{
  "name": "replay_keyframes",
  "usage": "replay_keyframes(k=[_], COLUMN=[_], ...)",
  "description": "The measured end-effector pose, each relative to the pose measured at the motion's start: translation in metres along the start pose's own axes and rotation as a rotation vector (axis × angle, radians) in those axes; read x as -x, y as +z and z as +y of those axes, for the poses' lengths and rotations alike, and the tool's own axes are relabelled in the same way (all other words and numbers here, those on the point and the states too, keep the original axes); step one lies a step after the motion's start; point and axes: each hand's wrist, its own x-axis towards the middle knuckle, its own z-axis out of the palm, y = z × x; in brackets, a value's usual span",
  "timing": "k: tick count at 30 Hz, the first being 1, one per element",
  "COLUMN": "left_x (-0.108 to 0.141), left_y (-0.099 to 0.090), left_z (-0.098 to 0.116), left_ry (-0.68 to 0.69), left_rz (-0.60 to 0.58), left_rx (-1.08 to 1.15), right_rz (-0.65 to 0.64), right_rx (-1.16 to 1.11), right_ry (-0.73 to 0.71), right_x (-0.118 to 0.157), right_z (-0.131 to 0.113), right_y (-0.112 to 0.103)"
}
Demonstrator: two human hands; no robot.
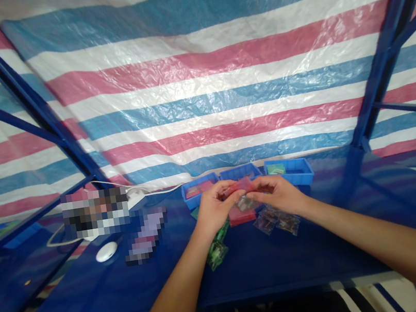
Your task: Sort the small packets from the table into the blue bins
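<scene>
My left hand [215, 208] and my right hand [279, 193] meet above the table, fingers pinched on a translucent red plastic bag [239, 187]. Just under my thumbs shows a small clear packet [245, 203] with greyish contents; I cannot tell whether it is inside the red bag. Below my hands lies a stack of red bags [242, 216]. Green packets [218, 254] are spread beside my left wrist. To the right of the red stack are several clear packets [278, 221] with small dark and gold-coloured parts.
Three blue bins stand along the back: the left bin [190, 200] holds reddish packets, the middle bin [239, 171] is partly hidden, the right bin [302, 177] holds a green packet. A white rounded case [106, 252] and a blurred-out phone-like object [147, 234] lie left. Blue posts [381, 62] frame the table.
</scene>
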Motion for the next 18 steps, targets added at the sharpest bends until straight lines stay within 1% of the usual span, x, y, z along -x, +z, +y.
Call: replay_keyframes(k=[3, 8, 12, 18], left_x=[0.0009, -0.0011, -0.0024, -0.0022], left_y=[0.0023, 0.0024, 0.0006, 0.0007], left_z=[-0.0012, -0.0077, -0.0095, -0.0043], left_ry=[-0.025, -0.066, -0.044, -0.001], left_rz=[-0.031, -0.07, -0.044, -0.007], left_rx=[0.004, 0.157, 0.131, 0.147], right_rz=[0.024, 0.042, 0.053, 0.072], right_rx=[-0.018, -0.08, -0.075, -0.005], right_ry=[0.005, 0.004, 0.001, -0.023], right_x=[-0.0002, -0.0029, -0.0036, -0.0036], right_z=[0.0011, 0.0002, -0.0017, -0.0029], right_y=[-0.001, -0.0053, -0.0045, -0.0042])
